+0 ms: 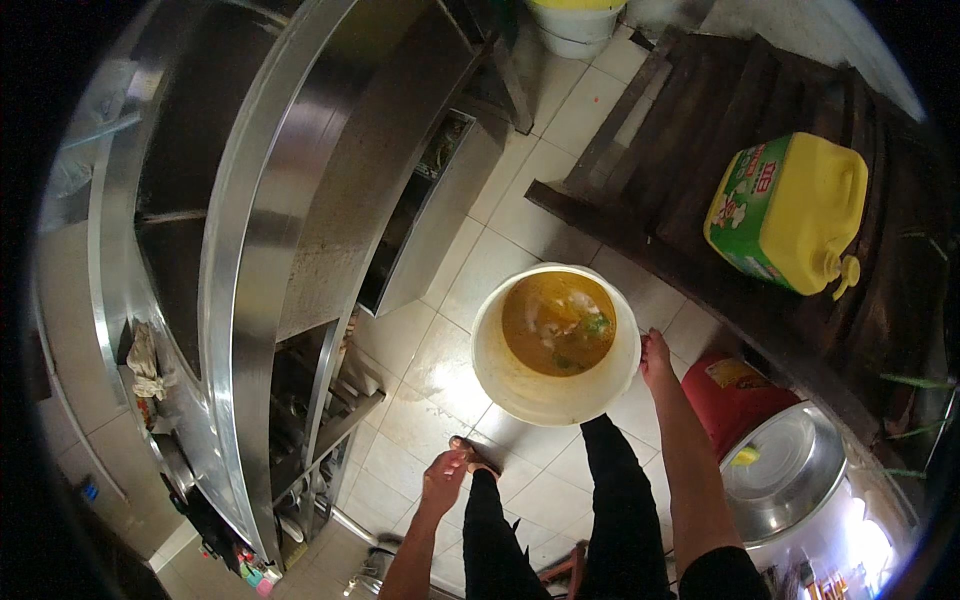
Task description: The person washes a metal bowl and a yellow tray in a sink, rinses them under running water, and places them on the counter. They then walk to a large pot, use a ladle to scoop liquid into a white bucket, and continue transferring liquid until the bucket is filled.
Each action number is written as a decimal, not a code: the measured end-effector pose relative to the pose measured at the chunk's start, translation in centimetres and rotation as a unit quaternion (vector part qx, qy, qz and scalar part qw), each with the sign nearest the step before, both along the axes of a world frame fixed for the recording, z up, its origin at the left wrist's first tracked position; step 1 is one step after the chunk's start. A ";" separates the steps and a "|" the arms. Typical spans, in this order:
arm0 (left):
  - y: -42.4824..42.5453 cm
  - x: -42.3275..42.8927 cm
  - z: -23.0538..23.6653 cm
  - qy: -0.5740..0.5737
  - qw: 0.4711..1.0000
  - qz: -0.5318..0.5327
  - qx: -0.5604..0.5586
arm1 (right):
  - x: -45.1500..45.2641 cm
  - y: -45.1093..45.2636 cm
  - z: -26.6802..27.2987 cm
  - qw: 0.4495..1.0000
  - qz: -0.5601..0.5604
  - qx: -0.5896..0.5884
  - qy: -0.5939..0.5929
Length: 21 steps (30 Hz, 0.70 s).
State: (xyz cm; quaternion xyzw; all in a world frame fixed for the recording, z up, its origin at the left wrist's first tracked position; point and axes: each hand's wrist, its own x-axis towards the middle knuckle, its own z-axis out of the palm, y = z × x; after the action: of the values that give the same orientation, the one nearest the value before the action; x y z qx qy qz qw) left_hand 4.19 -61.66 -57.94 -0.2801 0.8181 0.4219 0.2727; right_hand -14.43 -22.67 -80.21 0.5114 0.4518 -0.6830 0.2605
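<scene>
A white plastic bucket (499,390) is in front of me, holding a brownish-yellow liquid (536,330) with pale froth and green bits floating in it. At its right side, my right hand (655,354) grips the bucket near the rim; the exact hold is partly hidden. My left hand (444,480) is apart from the bucket, lower and to the left, above my sandalled foot (480,459). Its fingers are curled together with nothing visible in them. Whether the bucket rests on the floor or is lifted, I cannot tell.
Stainless-steel counters (247,247) run along the left. On the right, a yellow jug (814,202) lies on a dark slatted wooden platform (660,180). Below it are a red bucket (724,397) and a metal basin (780,480) with a yellow-green piece inside. Another white bucket (574,34) stands beyond, on the tiled floor (517,195).
</scene>
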 end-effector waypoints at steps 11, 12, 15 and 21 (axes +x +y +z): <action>10.8 -10.6 0.7 0.075 0.981 -0.139 0.113 | 3.8 3.9 0.9 0.995 0.042 0.082 0.037; 10.5 -11.3 0.0 0.077 0.981 -0.139 0.111 | 4.4 3.7 1.3 0.990 0.074 0.108 0.054; 8.9 -13.8 -3.0 0.121 0.981 -0.101 0.115 | 7.2 1.7 2.3 0.990 0.053 0.128 0.020; 3.7 -19.9 -6.7 0.120 0.985 0.028 0.117 | 10.4 -3.2 1.7 0.966 -0.131 0.198 0.105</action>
State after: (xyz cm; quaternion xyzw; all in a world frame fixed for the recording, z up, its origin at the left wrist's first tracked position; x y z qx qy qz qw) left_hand -15.67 -57.99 -64.63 -0.2160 0.7822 0.5523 0.1912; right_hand -4.07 -25.89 -78.47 0.5332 0.5315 -0.6580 0.0132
